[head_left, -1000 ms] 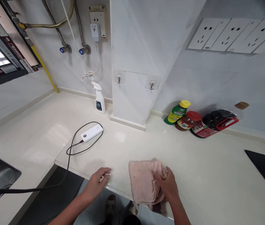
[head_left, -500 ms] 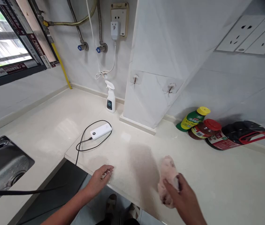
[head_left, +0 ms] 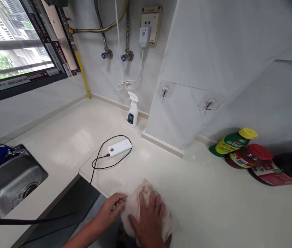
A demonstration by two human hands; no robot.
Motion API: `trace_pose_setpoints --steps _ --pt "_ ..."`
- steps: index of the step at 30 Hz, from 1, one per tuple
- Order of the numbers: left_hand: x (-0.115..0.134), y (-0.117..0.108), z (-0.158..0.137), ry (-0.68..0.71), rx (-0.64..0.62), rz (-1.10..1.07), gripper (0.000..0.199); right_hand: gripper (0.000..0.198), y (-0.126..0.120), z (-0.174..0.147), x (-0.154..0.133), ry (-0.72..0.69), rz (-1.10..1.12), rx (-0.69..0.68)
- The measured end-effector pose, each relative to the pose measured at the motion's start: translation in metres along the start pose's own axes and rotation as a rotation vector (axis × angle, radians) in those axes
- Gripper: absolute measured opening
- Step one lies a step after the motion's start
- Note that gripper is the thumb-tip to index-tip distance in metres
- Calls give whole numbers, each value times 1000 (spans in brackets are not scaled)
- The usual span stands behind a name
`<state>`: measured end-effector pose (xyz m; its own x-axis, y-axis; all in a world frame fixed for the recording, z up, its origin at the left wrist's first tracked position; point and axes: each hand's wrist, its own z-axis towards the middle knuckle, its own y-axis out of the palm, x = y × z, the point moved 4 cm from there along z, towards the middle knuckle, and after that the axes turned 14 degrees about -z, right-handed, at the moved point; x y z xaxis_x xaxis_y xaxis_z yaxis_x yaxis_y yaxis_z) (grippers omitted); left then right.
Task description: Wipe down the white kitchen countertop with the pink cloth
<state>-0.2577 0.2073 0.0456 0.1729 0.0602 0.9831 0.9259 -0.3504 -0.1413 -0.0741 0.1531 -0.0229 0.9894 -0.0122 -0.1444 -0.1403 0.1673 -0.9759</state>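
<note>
My right hand (head_left: 149, 220) lies with spread fingers on top of a pale pink cloth (head_left: 131, 212) near the counter's front edge. The cloth is bunched under the palm and partly hangs past the edge. Just left of it, my left hand (head_left: 112, 206) is loosely curled, thumb and fingers a little apart, with nothing seen in it. Its fingertips come up to the cloth's left side; whether they touch it I cannot tell. Beyond the hands, a white power bank (head_left: 120, 147) with a black cable lies on the countertop (head_left: 197, 193).
A white spray bottle (head_left: 132, 112) stands by the wall. At right are a green-yellow bottle (head_left: 231, 143), a red-lidded jar (head_left: 248, 156) and a dark jug (head_left: 282, 168). A steel sink (head_left: 19, 179) is at left, with a black cable (head_left: 27, 220) crossing in front.
My right hand has brought the cloth left, from a grip in the air or lightly on the counter to flat under spread fingers beside my left hand. The view has turned slightly left.
</note>
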Motion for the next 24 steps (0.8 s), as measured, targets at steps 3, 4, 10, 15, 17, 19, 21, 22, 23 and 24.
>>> trace_pose_setpoints --steps 3,4,10,15,17,19,21,22,23,24 --pt "7 2 -4 32 9 -12 27 85 8 22 -49 -243 53 -113" --pt "10 3 -4 51 18 -16 28 82 7 34 -58 -334 76 -137" --pt "24 6 -4 124 76 2 29 58 -14 104 -45 -412 244 -135" --pt "23 12 -19 106 38 18 30 44 -10 74 -64 -347 263 -124" --pt "18 12 -26 116 57 13 31 42 -8 61 -74 -331 263 -129" --pt "12 9 -31 117 98 13 30 40 -7 57 -78 -314 255 -134" --pt "11 6 -30 109 128 26 30 43 -8 61 -76 -295 240 -136" --pt "13 4 -28 108 135 33 31 45 -8 63 -74 -284 231 -137" --pt "17 3 -24 109 135 38 31 50 -10 65 -72 -275 225 -139" --pt "23 3 -19 112 128 41 32 56 -11 66 -70 -269 218 -141"
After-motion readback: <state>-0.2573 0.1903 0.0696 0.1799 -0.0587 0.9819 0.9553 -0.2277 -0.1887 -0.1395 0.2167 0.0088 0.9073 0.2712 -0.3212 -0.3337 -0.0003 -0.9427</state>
